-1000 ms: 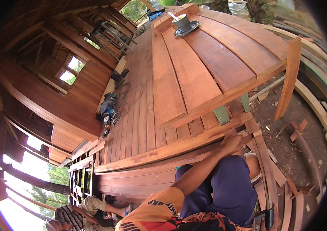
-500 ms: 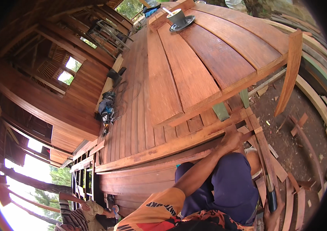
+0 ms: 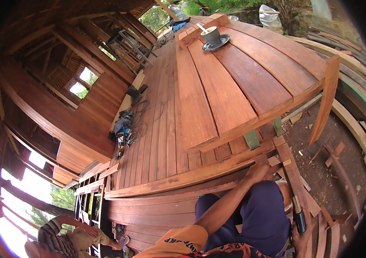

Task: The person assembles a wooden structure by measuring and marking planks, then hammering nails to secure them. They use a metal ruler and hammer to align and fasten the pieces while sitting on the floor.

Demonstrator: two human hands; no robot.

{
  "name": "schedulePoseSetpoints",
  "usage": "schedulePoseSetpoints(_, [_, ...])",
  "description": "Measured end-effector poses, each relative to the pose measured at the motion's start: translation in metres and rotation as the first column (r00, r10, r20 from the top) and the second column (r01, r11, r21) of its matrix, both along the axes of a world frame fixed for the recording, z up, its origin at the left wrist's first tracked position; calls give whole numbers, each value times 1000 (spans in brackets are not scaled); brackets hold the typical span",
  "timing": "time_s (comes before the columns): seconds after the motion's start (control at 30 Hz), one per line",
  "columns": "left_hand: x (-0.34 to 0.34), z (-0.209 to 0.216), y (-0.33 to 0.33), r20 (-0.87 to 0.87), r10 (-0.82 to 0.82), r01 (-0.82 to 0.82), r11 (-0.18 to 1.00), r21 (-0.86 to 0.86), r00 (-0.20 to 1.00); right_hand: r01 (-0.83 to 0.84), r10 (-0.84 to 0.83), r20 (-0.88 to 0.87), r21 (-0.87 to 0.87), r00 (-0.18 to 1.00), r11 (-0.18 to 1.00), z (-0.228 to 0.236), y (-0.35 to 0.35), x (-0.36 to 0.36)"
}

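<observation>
My left hand [image 3: 257,173] is closed around a short piece of wood [image 3: 279,166] by the corner of the deck's edge beam [image 3: 183,175]. That wood reaches across to a narrow upright board [image 3: 292,172] on the right. Low on the right, my right hand [image 3: 302,238] grips a black-handled tool [image 3: 299,220]. A slim part of the tool lies along the board, and its working end cannot be made out. My knees in dark blue trousers [image 3: 264,215] are between the two hands.
A slatted wooden table [image 3: 230,86] stands ahead, bearing a grey cup [image 3: 211,36] on a saucer [image 3: 217,43]. Power tools [image 3: 124,127] and cables lie on the deck [image 3: 161,146]. Offcuts [image 3: 336,154] litter the soil at right. Another person [image 3: 73,234] crouches at lower left.
The view has tilted, so the table sits lower in the picture. The tool's black handle has shifted up slightly with my right hand. More of the other person shows. My left hand keeps its grip.
</observation>
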State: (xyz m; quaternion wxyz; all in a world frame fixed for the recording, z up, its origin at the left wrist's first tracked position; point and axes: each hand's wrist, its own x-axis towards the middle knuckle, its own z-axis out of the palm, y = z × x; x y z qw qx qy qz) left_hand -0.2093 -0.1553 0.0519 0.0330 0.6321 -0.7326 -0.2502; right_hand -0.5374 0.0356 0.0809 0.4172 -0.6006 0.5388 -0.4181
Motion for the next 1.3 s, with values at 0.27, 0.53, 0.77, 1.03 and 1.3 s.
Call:
schedulePoseSetpoints(0.27, [4,14,6,-40,37,-37,999,13,998,-8,-1,-158,-56,987,998,-4,12,11])
schedulePoseSetpoints(0.53, [-6,19,-5,61,-18,14,997,73,998,30,-28,-32,43,999,999,24,9,25])
schedulePoseSetpoints(0.77, [24,-23,-7,-28,-71,72,996,45,997,-79,92,-178,79,980,994,55,48,-13])
schedulePoseSetpoints(1.03, [8,8,-4,102,-5,4,1000,7,995,-82,89,-107,66,990,994,65,70,-23])
schedulePoseSetpoints(1.3, [14,7,-6,110,-11,10,1000,2,994,-26,26,-6,61,1000,998,57,23,11])
